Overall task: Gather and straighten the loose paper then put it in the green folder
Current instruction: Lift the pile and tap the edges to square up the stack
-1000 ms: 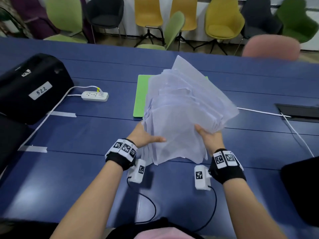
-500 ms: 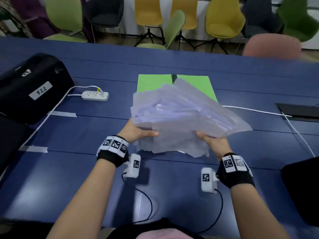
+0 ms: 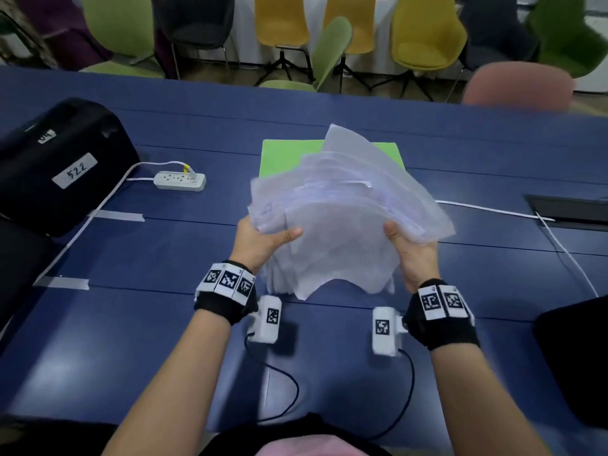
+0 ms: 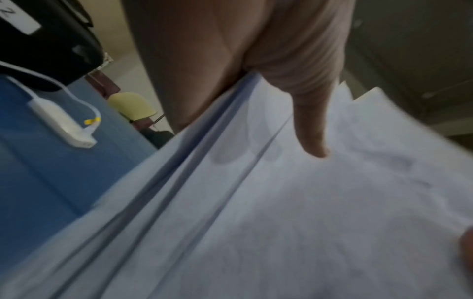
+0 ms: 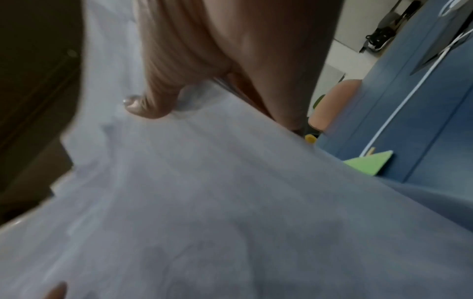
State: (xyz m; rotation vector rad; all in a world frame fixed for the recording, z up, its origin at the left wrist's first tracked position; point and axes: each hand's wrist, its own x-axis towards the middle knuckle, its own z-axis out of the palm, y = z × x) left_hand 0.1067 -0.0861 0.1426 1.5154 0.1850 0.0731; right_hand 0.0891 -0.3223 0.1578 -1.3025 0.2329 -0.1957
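both hands grip the loose paper [image 3: 345,218] – left hand [image 3: 260,240] at 9 o'clock, right hand [image 3: 415,251] at 3, thumbs on top – probably above the table; green folder [image 3: 283,156] at 12 o'clock.

**Blue table and what lies on it**

The blue table [image 3: 138,340] carries a green folder [image 3: 283,156] at its middle. To the left lie a white power strip [image 3: 179,181], its taped-down cord [image 3: 98,212] and a black case [image 3: 59,166]; a white cable [image 3: 493,210] runs right.

Head view evenly lit, edges bent; my wrist views dim, strongly blurred; soft shadows on bench [image 3: 138,324].
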